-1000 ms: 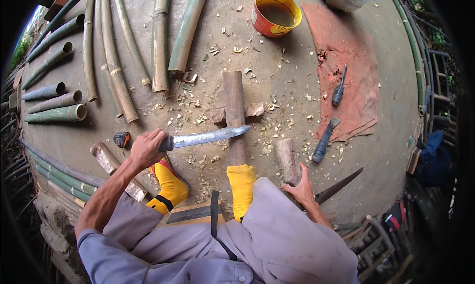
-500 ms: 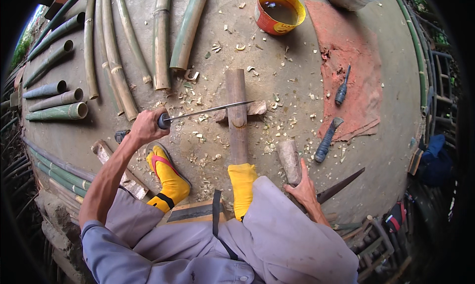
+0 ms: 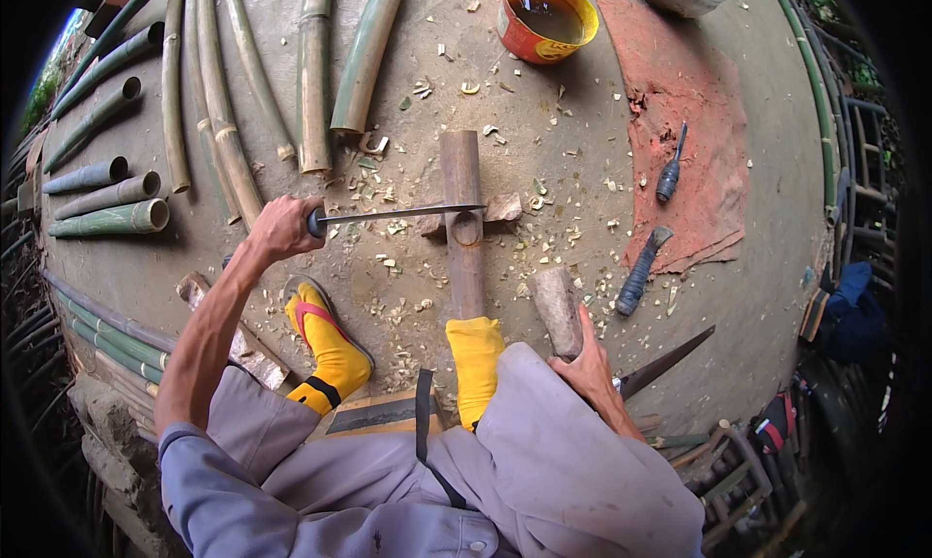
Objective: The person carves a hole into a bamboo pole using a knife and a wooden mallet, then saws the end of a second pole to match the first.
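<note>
Brown bamboo tube [image 3: 465,271] lies over a rough block [image 3: 504,208] in my head view; left of the tube, my left hand [image 3: 284,228] grips a knife [image 3: 388,213], blade across it beside a round notch [image 3: 468,231]; right of it, my right hand [image 3: 588,366] clasps a wooden billet [image 3: 555,307].

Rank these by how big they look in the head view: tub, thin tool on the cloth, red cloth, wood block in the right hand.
1. red cloth
2. tub
3. wood block, partly covered by the hand
4. thin tool
</note>
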`<state>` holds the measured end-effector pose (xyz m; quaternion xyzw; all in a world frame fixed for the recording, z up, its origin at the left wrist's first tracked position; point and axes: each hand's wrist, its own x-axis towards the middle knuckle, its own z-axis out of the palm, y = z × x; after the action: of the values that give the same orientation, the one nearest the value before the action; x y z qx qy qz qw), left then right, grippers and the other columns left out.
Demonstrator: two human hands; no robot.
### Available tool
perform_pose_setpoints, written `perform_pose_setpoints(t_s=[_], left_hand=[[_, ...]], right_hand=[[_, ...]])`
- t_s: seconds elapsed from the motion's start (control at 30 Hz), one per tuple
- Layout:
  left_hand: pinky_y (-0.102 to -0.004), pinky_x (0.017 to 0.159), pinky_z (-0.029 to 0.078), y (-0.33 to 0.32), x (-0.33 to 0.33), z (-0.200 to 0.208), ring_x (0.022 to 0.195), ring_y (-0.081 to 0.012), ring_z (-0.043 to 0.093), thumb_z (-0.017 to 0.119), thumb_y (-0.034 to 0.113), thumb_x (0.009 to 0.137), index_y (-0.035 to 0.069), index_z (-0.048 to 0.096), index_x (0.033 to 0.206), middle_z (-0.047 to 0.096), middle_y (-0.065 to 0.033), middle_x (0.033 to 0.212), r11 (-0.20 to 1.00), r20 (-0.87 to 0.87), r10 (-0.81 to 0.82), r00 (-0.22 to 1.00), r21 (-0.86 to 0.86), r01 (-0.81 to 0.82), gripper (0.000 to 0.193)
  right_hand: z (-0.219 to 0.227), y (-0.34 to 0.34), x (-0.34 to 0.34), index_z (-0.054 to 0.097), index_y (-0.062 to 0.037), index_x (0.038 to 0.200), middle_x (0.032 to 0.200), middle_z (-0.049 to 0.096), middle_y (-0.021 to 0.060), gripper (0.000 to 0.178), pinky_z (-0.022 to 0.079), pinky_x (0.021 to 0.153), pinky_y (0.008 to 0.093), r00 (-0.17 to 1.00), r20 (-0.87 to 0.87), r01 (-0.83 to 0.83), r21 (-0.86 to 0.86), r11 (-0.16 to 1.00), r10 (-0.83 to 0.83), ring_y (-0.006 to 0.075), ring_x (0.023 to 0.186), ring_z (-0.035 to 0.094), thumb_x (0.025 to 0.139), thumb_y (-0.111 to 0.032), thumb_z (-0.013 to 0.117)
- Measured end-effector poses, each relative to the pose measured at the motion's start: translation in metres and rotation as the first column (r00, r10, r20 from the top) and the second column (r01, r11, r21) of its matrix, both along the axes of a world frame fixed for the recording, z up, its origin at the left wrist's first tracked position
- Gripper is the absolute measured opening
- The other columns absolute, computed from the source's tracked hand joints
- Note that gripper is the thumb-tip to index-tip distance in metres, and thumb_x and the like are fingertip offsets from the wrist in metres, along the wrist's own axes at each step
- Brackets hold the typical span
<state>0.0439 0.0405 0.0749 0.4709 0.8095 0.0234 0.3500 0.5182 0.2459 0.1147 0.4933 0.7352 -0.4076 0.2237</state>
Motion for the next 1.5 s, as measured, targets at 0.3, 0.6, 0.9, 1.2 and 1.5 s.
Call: perform_pose_setpoints(t_s=[0.3,0.6,0.9,1.2,1.5], left_hand=[[-0.0458,0.064,0.05,0.01,-0.01,0.007,0.066,-0.0372,0.062,0.065,0.019,0.061,0.005,0.058,0.073,0.061,-0.0168,0.065,0.996,-0.069,-0.004,0.998,-0.093,-0.002,0.02],[-0.0438,0.062,0.049,0.018,-0.022,-0.003,0.062,-0.033,0.062,0.066,0.019,0.058,0.004,0.059,0.071,0.06,-0.0143,0.064,0.992,0.006,-0.057,0.998,-0.111,0.057,0.021],[-0.0461,0.064,0.049,0.031,-0.017,0.001,0.065,-0.0362,0.061,0.065,0.016,0.06,0.006,0.062,0.074,0.062,-0.0159,0.066,0.995,0.057,-0.062,0.996,-0.078,0.066,0.018],[-0.0439,0.06,0.049,0.006,-0.019,-0.006,0.061,-0.0326,0.06,0.068,0.019,0.057,0.005,0.06,0.071,0.06,-0.0141,0.063,0.988,0.08,-0.038,0.996,-0.148,0.049,0.021],[-0.0431,0.059,0.047,0.018,-0.026,-0.011,0.06,-0.0315,0.06,0.07,0.019,0.056,0.003,0.06,0.072,0.06,-0.0132,0.063,0.991,0.106,-0.065,0.992,-0.108,0.076,0.024]], right_hand=[[0.055,0.028,-0.116,0.013,-0.0056,0.15,0.137,0.043,0.0296,0.107,0.048,0.095,0.0421,0.733,-0.63,-0.049,0.328,0.943,0.257,0.0431,0.112,0.057,0.066,-0.014,0.078],[0.063,0.082,-0.222,0.02,-0.0244,0.151,0.103,0.059,0.0269,0.102,0.052,0.085,0.0468,0.787,-0.214,-0.505,0.315,0.803,0.579,0.0435,0.091,0.063,0.066,-0.018,0.077],[0.02,0.068,-0.212,0.017,-0.0121,0.151,0.123,0.055,0.0238,0.103,0.049,0.092,0.0395,0.704,-0.577,-0.263,0.33,0.907,0.414,0.0302,0.105,0.061,0.066,-0.013,0.076],[0.121,0.089,-0.274,0.023,-0.005,0.148,0.123,0.055,0.0238,0.102,0.049,0.091,0.0368,0.375,-0.861,0.028,0.38,0.924,0.343,0.0291,0.104,0.061,0.065,-0.023,0.08],[0.013,0.085,-0.209,0.017,-0.0248,0.151,0.11,0.059,0.0293,0.102,0.051,0.084,0.0487,0.728,-0.429,-0.52,0.161,0.839,0.534,0.0422,0.09,0.063,0.068,-0.024,0.076]])
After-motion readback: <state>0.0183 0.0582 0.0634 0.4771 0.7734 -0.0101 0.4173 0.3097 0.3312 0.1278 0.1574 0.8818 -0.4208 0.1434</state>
